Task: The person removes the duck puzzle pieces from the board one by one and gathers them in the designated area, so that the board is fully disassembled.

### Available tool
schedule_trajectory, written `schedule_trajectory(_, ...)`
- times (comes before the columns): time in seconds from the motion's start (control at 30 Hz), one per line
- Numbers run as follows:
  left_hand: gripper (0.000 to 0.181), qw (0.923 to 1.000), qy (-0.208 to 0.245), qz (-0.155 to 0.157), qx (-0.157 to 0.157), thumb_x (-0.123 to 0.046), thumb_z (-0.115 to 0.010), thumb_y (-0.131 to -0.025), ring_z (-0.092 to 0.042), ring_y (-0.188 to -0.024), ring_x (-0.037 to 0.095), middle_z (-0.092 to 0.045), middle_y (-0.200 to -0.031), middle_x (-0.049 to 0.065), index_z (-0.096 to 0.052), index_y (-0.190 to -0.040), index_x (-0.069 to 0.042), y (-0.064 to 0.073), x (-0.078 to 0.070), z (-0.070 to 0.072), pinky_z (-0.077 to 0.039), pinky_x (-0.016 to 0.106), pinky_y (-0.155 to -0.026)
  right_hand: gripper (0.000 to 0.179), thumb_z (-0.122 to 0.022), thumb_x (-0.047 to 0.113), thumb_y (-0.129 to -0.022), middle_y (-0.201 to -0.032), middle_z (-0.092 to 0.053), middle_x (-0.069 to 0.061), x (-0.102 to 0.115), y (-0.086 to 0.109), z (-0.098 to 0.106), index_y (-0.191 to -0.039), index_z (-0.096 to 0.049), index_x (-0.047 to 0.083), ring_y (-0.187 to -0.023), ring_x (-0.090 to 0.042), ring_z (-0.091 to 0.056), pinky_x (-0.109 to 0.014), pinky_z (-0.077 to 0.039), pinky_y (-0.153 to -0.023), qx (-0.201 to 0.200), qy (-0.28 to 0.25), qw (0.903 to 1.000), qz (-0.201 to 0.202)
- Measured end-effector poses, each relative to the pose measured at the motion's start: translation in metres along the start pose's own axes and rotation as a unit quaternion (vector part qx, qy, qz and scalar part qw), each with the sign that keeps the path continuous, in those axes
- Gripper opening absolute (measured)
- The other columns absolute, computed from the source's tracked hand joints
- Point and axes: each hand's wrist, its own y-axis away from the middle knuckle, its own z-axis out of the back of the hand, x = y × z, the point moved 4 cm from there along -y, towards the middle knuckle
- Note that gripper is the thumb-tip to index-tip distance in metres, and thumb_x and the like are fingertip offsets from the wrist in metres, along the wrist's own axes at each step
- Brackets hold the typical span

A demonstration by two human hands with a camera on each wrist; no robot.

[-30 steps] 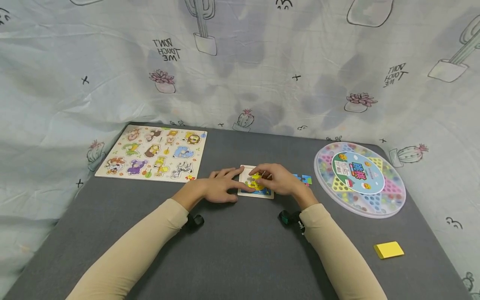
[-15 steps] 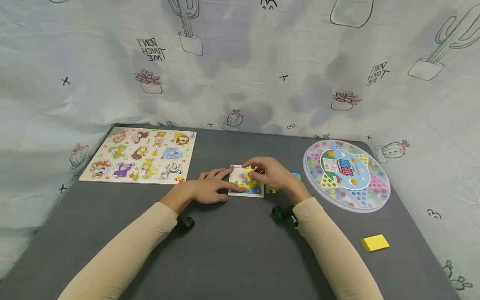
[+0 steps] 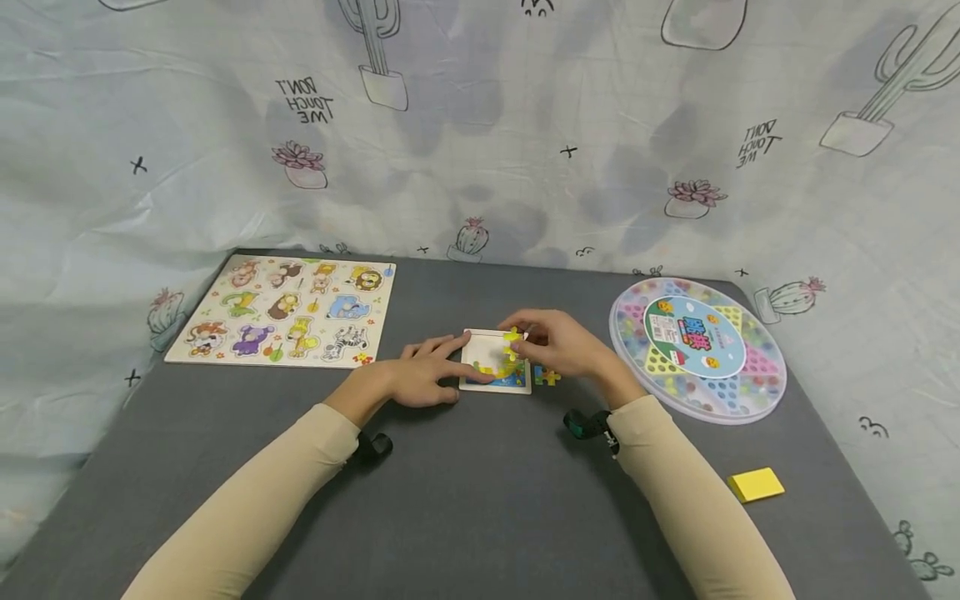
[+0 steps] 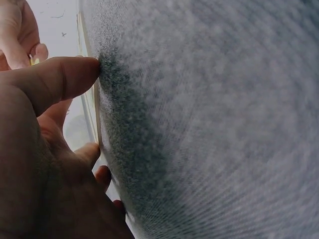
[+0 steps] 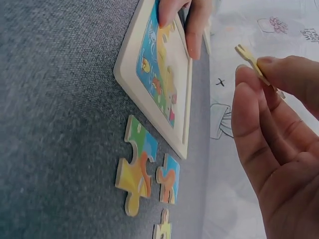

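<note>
My right hand (image 3: 558,342) pinches a yellow jigsaw piece (image 5: 250,60) between thumb and fingertips. The piece is tilted on edge, above the far right part of a small wooden puzzle tray (image 3: 483,343). My left hand (image 3: 427,373) lies at the tray's left side with spread fingers, its index finger resting across the fitted pieces. Those fitted pieces (image 5: 158,82), blue and yellow, run along the near edge, and the rest of the tray floor is bare. Several loose jigsaw pieces (image 5: 137,167) lie beside the tray, partly hidden under my right hand in the head view.
An animal picture board (image 3: 281,312) lies at the back left of the grey table (image 3: 480,500). A round Chinese checkers box (image 3: 701,350) sits at the right, with a yellow block (image 3: 756,484) nearer the front. A patterned cloth (image 3: 480,142) hangs behind.
My right hand has moved right across the tray with the yellow piece, which now stands tilted near the right side. My left hand keeps its place on the tray. The head view has shifted slightly.
</note>
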Motion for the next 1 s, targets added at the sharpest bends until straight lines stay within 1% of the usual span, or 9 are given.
schedule_trajectory(0.1,0.049,1.0,0.002,-0.002,-0.001,-0.034,-0.054,-0.106,-0.001,-0.159,0.036,0.006,-0.174,0.001,-0.045,-0.151,-0.052,-0.001,0.0,0.0,-0.015,0.07,-0.116,0.032,-0.063,0.012,-0.103,-0.123,-0.067,-0.012,-0.001,0.005,0.002,-0.135,-0.065,0.006,-0.092,-0.023,-0.071,-0.036,-0.058,-0.077,0.001,-0.011,0.9999,0.001)
schedule_trajectory(0.17,0.049,1.0,0.003,0.002,-0.001,-0.034,-0.054,-0.106,-0.001,-0.159,0.036,0.006,-0.174,0.001,-0.045,-0.151,-0.053,-0.001,0.002,-0.001,-0.015,0.071,-0.116,0.032,-0.063,0.013,-0.103,-0.121,-0.067,-0.012,-0.001,0.008,0.003,-0.135,-0.065,0.006,-0.09,-0.027,-0.071,-0.036,-0.057,-0.075,0.005,-0.015,0.9999,0.001)
schedule_trajectory(0.3,0.049,0.9999,0.009,0.01,-0.006,-0.034,-0.054,-0.106,0.0,-0.159,0.036,0.006,-0.174,0.0,-0.046,-0.15,-0.054,0.0,0.004,-0.003,-0.013,0.071,-0.116,0.031,-0.064,0.013,-0.103,-0.115,-0.068,-0.01,0.001,0.012,0.005,-0.134,-0.066,0.011,-0.079,-0.036,-0.068,-0.035,-0.054,-0.068,0.01,-0.011,0.9999,0.002)
schedule_trajectory(0.43,0.049,0.9998,0.018,0.009,-0.008,-0.032,-0.054,-0.106,0.0,-0.159,0.036,0.006,-0.174,0.0,-0.047,-0.15,-0.053,0.001,0.003,-0.003,-0.012,0.072,-0.116,0.031,-0.064,0.012,-0.103,-0.114,-0.068,-0.011,0.003,0.018,0.007,-0.134,-0.066,0.013,-0.076,-0.039,-0.066,-0.035,-0.054,-0.066,0.008,-0.008,0.9999,0.004)
schedule_trajectory(0.53,0.049,0.9998,0.018,0.006,-0.008,-0.032,-0.053,-0.106,0.0,-0.159,0.036,0.006,-0.174,0.0,-0.047,-0.15,-0.052,0.0,0.002,-0.002,-0.013,0.072,-0.116,0.032,-0.063,0.013,-0.103,-0.115,-0.069,-0.013,-0.001,0.024,0.009,-0.135,-0.065,0.01,-0.079,-0.037,-0.068,-0.034,-0.055,-0.067,0.0,-0.007,1.0,-0.002)
schedule_trajectory(0.63,0.048,0.9998,0.011,0.003,-0.013,-0.033,-0.054,-0.106,-0.001,-0.159,0.036,0.005,-0.174,0.0,-0.048,-0.15,-0.052,-0.001,0.001,0.0,-0.013,0.072,-0.116,0.032,-0.064,0.014,-0.103,-0.106,-0.072,-0.014,-0.007,0.032,0.012,-0.135,-0.065,0.008,-0.078,-0.034,-0.068,-0.034,-0.054,-0.066,-0.012,-0.001,0.9999,-0.009)
schedule_trajectory(0.77,0.048,0.9998,0.0,0.004,-0.018,-0.033,-0.054,-0.105,-0.001,-0.159,0.036,0.004,-0.174,0.001,-0.049,-0.149,-0.052,0.002,0.001,0.0,-0.013,0.071,-0.116,0.032,-0.065,0.015,-0.103,-0.099,-0.072,-0.007,-0.015,0.041,0.013,-0.133,-0.066,0.006,-0.077,-0.028,-0.067,-0.032,-0.053,-0.065,-0.018,0.013,0.9996,-0.019)
schedule_trajectory(0.87,0.048,0.9999,0.002,0.004,-0.015,-0.033,-0.054,-0.105,-0.001,-0.159,0.035,0.004,-0.174,0.001,-0.049,-0.149,-0.052,0.003,0.001,-0.001,-0.012,0.071,-0.116,0.03,-0.065,0.014,-0.103,-0.107,-0.072,-0.004,-0.021,0.049,0.013,-0.132,-0.068,0.007,-0.077,-0.023,-0.066,-0.031,-0.052,-0.066,-0.021,0.02,0.9993,-0.023)
schedule_trajectory(1.0,0.048,0.9999,0.003,0.0,-0.017,-0.033,-0.054,-0.105,-0.002,-0.159,0.035,0.003,-0.174,0.001,-0.049,-0.149,-0.052,0.001,0.0,-0.001,-0.014,0.07,-0.116,0.029,-0.065,0.012,-0.102,-0.118,-0.071,-0.007,-0.03,0.06,0.017,-0.13,-0.069,0.008,-0.077,-0.021,-0.064,-0.032,-0.052,-0.068,-0.03,0.022,0.9988,-0.03)
